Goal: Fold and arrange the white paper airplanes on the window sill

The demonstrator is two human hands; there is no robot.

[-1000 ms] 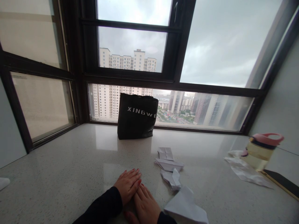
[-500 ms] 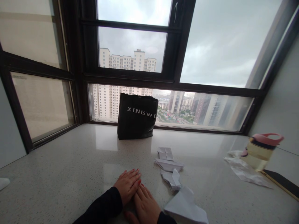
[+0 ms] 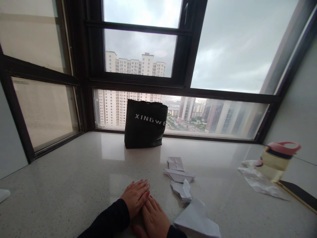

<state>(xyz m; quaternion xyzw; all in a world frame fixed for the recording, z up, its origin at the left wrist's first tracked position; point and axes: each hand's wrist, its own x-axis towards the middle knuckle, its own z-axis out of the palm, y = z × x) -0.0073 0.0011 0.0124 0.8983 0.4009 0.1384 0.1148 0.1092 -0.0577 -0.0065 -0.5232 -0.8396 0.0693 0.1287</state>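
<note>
My left hand (image 3: 135, 197) lies flat on the speckled stone counter (image 3: 74, 178), fingers stretched out and holding nothing. My right hand (image 3: 155, 219) rests flat beside it, its fingertips touching the left hand's fingers; it too holds nothing. Just right of my right hand sits a folded white paper piece (image 3: 196, 220). Further back lie three more folded white paper pieces: one nearest (image 3: 182, 191), one behind it (image 3: 179, 175) and a small flat one (image 3: 175, 163).
A black bag (image 3: 145, 124) with white lettering stands by the window. At the right are a bottle with a pink lid (image 3: 276, 159), crumpled clear wrapping (image 3: 260, 183) and a dark flat object (image 3: 300, 195). A white scrap (image 3: 3, 194) lies at the far left.
</note>
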